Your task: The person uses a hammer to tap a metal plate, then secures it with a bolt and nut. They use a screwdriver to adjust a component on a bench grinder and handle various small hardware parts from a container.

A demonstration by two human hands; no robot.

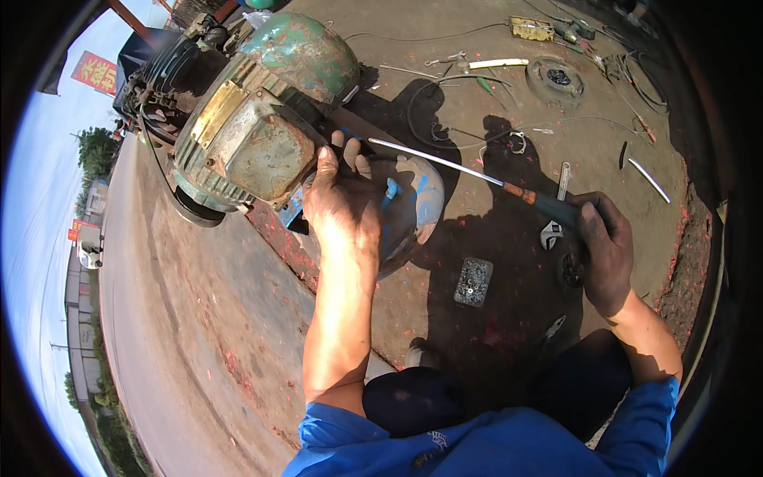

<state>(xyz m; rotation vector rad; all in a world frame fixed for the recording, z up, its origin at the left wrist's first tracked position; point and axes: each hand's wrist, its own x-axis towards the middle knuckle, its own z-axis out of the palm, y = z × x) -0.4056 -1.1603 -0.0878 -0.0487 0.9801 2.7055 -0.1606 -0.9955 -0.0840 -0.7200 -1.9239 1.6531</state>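
My right hand (608,250) is closed round the dark handle of a long screwdriver (469,171). Its bare metal shaft points left, with the tip in the air close to my left hand (346,199). That hand is at the lower right corner of a worn green electric motor (226,151), its thumb beside the rusty cover (274,151) of the motor's box. The left fingers are apart and slightly bent, and no object shows in them. Beneath the left hand lies a rounded tank end (429,199) with flaking blue paint. A green tank (306,60) stands behind the motor.
On the ground are an adjustable wrench (550,234), a spanner (564,181) and a clear box of small metal parts (473,282). Farther off lie a round dish-like part (555,82), a yellow tray (531,29) and loose cables (413,103). A road (131,262) runs along the left.
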